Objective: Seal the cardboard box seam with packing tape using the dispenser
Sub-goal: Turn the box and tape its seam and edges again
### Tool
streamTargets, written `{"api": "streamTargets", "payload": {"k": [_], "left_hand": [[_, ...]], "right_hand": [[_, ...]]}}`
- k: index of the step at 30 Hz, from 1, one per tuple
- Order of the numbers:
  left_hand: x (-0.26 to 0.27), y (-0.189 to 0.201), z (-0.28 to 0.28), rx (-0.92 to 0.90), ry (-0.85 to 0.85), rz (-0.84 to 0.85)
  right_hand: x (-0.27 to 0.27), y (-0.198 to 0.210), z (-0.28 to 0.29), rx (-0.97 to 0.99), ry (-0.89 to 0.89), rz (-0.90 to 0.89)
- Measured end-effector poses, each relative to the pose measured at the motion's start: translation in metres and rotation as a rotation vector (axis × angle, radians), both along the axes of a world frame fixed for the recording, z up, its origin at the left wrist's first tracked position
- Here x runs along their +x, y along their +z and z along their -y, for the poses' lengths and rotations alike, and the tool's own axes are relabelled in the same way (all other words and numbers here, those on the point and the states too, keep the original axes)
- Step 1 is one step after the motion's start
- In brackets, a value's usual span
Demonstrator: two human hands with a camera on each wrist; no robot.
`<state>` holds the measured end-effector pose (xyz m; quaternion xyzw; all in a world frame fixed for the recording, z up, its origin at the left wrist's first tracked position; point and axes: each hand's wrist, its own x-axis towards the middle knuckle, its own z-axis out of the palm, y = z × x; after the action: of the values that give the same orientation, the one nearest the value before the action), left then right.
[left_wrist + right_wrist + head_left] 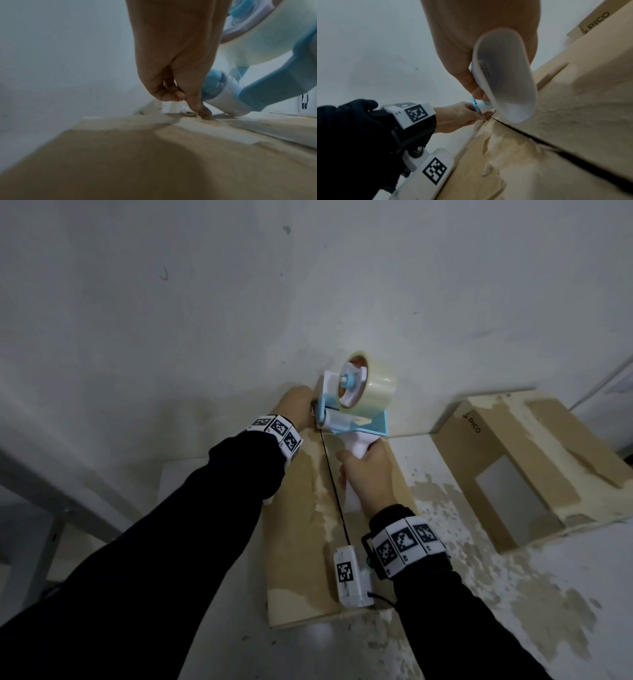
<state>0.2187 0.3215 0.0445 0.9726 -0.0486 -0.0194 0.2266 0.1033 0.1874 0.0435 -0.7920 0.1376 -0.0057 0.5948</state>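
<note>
Only wrist-visible: fingertip (204,111) on seam (530,138).

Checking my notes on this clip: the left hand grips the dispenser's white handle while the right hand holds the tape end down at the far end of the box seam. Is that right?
The hands are swapped. The head view shows the right hand gripping the tape dispenser by its white handle, while the left hand holds the tape end down at the far end of the cardboard box seam.
</note>
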Motion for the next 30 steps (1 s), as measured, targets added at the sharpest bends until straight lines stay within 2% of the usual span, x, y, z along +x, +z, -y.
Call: {"api": "streamTargets", "payload": {"k": [10, 14, 16, 24, 27, 30], "left_hand": [[-0.004, -0.006, -0.022, -0.237, 0.029, -0.152], [-0.008, 0.000, -0.022, -0.261, 0.095, -0.006], [-0.010, 0.003, -0.019, -0.240, 0.071, 0.020], [-0.005, -0.002, -0.028, -0.191, 0.002, -0.202], [-0.004, -0.003, -0.032, -0.133, -0.084, -0.285], [-0.010, -0.001, -0.040, -0.151, -0.148, -0.342]], "right_hand": [[-0.002, 0.011, 0.005, -0.104, 0.072, 0.025], [-0.001, 0.013, 0.004, -0.070, 0.059, 0.009], [-0.002, 0.013, 0.003, -0.032, 0.042, 0.001], [-0.004, 0.017, 0.004, 0.077, -0.009, -0.037], [-0.003, 0.018, 0.007, 0.085, -0.008, -0.046], [-0.002, 0.018, 0.009, 0.091, -0.011, -0.052]]}}
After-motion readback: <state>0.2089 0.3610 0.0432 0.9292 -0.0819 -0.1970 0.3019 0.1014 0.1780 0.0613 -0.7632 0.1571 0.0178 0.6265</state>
